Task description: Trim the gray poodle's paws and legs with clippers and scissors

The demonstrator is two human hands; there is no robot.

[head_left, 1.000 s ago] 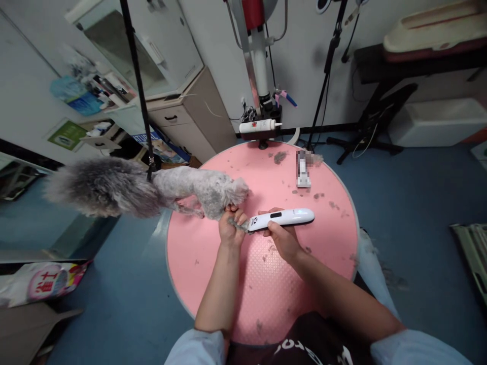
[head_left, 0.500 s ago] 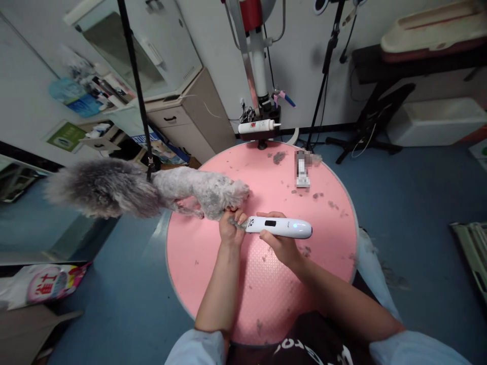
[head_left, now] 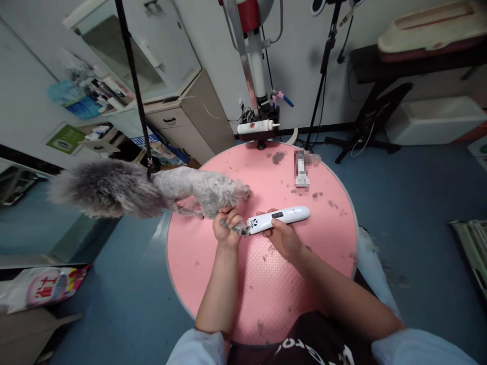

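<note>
- Round pink textured table (head_left: pixel 262 289): strewn with grey hair tufts (head_left: pixel 278 157); unchanged.
- Grey dog (head_left: pixel 186 187), bushy at one end, close-cropped behind: across the table's left edge.
- Slim white rounded clipper (head_left: pixel 291 214): rear end newly swung away from the person.
- Bare right hand (head_left: pixel 287 241): closed round the clipper.
- Bare left hand (head_left: pixel 224 230): gripping the dog's small grey furred paw (head_left: pixel 239 229).
- That paw: now more exposed past the fingers, at the clipper's blade end; apparently easier to reach, contact unclear.

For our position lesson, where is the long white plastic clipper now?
Just right of centre in the head view: the long white plastic clipper is in the right hand, its tip beside the grey furry paw.
</note>
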